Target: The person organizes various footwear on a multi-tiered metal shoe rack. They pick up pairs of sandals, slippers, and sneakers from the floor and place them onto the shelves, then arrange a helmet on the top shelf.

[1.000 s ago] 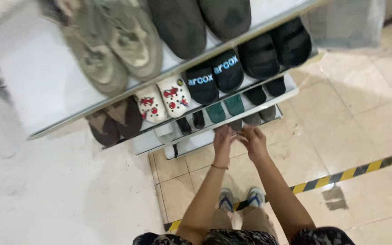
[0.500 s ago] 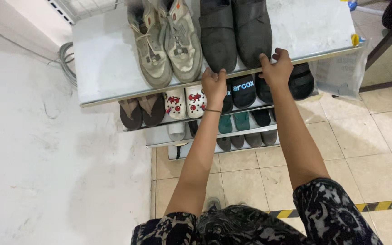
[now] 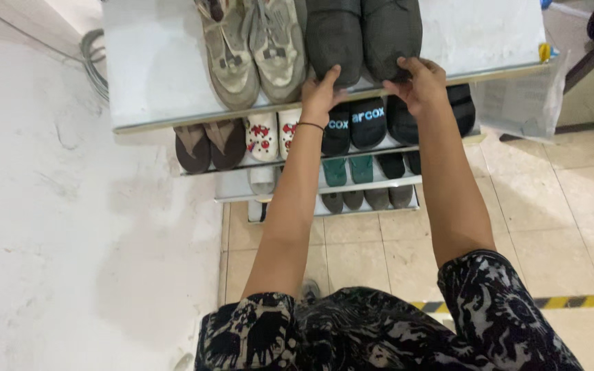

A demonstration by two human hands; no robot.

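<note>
Two bare hands reach up to the top shelf [image 3: 152,75] of a shoe rack. The left hand [image 3: 321,93] spreads its fingers over the toe of one dark grey shoe [image 3: 335,34]; the right hand [image 3: 417,82] cups the toe of its mate [image 3: 391,31], neither lifted. Just left of the left hand sit worn beige sneakers [image 3: 256,48]; below both hands, black slides [image 3: 368,124].
</note>
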